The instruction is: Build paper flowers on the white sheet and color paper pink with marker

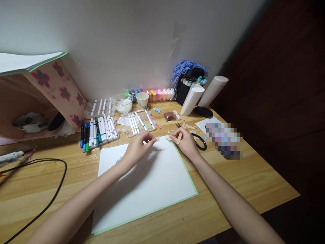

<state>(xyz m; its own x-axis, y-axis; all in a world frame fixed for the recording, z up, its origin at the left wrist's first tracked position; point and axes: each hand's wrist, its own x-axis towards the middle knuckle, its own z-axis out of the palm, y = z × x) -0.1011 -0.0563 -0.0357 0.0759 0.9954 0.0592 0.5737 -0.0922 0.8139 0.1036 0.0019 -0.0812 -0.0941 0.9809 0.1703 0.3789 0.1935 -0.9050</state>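
My left hand (pixel 138 146) hovers over the upper part of a white sheet (pixel 149 189) with a green edge. Its thumb and forefinger pinch a small pale, see-through scrap (pixel 157 139). Just beyond the sheet's right edge, my right hand (pixel 187 142) holds a wooden craft stick (pixel 180 137) upright against its fingers. Another small pale scrap (pixel 168 138) shows at the right fingertips. Black-handled scissors (pixel 203 144) lie partly hidden beneath the right hand. Small blue bits (pixel 119 159) sit on the sheet beside my left forearm.
Marker trays (pixel 104 130), a clear bowl (pixel 123 105) and a paper cup (pixel 142 100) stand at the back. A brown clay packet (pixel 170 116) lies nearby. White cylinders (pixel 192 100) stand right, by a black pen holder (pixel 181 93). A black cable (pixel 64 173) curves at left.
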